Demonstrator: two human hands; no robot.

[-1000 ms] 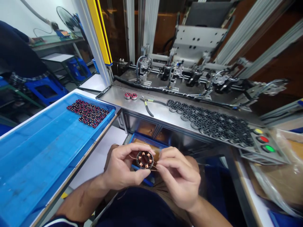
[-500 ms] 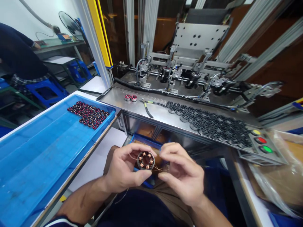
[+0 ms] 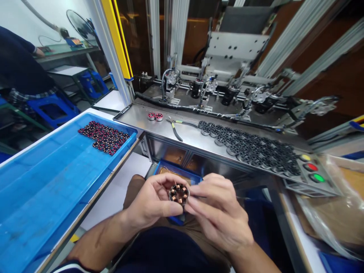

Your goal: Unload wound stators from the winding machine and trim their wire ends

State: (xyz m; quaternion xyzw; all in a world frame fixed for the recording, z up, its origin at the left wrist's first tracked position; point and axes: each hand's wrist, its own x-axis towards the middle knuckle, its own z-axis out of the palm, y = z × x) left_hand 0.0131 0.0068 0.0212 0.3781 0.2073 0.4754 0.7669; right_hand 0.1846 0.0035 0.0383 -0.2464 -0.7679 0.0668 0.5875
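Observation:
A small round stator (image 3: 179, 193) wound with copper coils sits between both hands, over my lap. My left hand (image 3: 152, 203) pinches its rim between thumb and fingers. My right hand (image 3: 220, 212) is closed against its right side, fingertips touching the ring; thin copper wire ends stick out above it. A small blue box (image 3: 173, 170) lies just behind the hands under the bench.
A large blue tray (image 3: 51, 182) at left holds several wound stators (image 3: 104, 136). The steel bench (image 3: 187, 134) carries two stators (image 3: 155, 116), cutters (image 3: 174, 129), many black bare cores (image 3: 253, 146) and coloured buttons (image 3: 311, 167). Winding machine behind. Another person sits far left (image 3: 19, 64).
My right hand has closed in from the right onto the stator. The stator has turned slightly in my left hand, and both hands sit a little lower and nearer together.

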